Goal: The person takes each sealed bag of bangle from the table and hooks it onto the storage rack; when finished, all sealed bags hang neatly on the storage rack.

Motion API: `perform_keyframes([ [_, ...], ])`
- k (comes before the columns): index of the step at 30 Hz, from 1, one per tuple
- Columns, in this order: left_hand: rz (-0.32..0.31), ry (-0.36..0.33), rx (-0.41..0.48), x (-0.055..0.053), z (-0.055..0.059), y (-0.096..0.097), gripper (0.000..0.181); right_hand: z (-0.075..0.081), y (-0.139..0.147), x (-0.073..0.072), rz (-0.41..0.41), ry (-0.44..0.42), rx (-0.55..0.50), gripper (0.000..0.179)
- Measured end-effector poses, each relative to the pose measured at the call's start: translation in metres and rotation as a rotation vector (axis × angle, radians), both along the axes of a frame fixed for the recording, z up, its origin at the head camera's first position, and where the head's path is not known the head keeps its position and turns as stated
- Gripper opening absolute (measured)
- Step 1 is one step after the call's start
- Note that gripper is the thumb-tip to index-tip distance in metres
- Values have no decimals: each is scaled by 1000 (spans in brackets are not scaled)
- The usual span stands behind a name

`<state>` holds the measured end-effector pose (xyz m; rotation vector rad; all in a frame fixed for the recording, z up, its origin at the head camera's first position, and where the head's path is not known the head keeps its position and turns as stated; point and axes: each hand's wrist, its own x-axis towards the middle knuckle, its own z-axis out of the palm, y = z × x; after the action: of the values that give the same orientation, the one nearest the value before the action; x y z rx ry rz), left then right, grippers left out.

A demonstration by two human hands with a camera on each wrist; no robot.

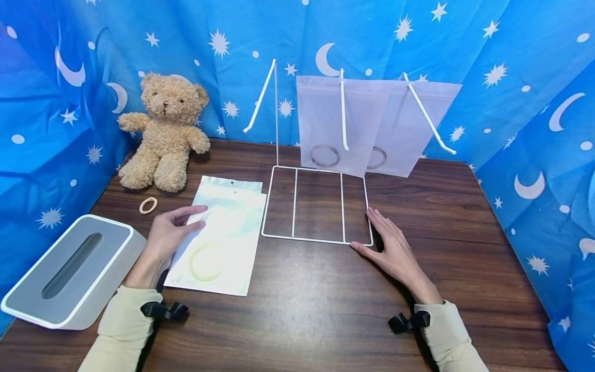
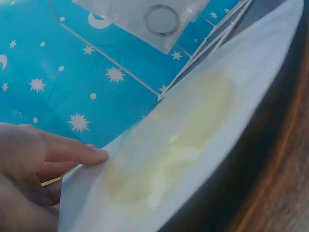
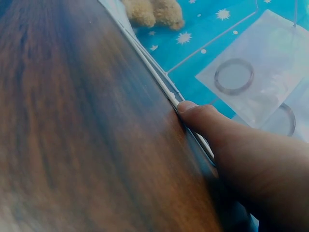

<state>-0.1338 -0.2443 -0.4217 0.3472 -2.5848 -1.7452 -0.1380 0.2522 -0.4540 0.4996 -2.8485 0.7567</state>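
Observation:
My left hand (image 1: 168, 233) is at the left edge of a small stack of white flat pouches (image 1: 232, 258) on the table, thumb and index finger over the top one. A pale yellow ring (image 2: 212, 113) shows through that pouch. My right hand (image 1: 395, 250) touches the near right corner of a white wire display rack (image 1: 316, 239), its thumb (image 3: 203, 116) against the front bar. Two translucent pouches hang on the rack: one on the middle prong (image 1: 321, 113), the other on the right prong (image 1: 409, 139). Each shows a dark ring near its bottom.
A teddy bear (image 1: 165, 129) sits at the back left, with a small wooden ring (image 1: 148, 205) in front of it. A grey and white tissue box (image 1: 111, 268) stands beside my left forearm. The rack's left prong (image 1: 260, 98) holds no pouch. A blue starry curtain (image 1: 251, 41) surrounds the table.

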Motion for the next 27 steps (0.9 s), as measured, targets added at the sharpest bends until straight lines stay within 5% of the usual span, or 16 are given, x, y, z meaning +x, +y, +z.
perform_keyframes([
  [7, -73, -14, 35, 3, 1, -4, 38, 0, 0, 0, 3, -1, 1, 90],
  [16, -92, 274, -100, 4, 0, 5, 30, 2, 0, 0, 3, -1, 2, 90],
  [21, -119, 498, -59, 17, 27, 21, 24, 1, 0, 0, 4, 3, 3, 90],
  [27, -212, 832, 156, 43, 76, 49, 25, 0, 0, 1, 4, 2, -1, 89],
])
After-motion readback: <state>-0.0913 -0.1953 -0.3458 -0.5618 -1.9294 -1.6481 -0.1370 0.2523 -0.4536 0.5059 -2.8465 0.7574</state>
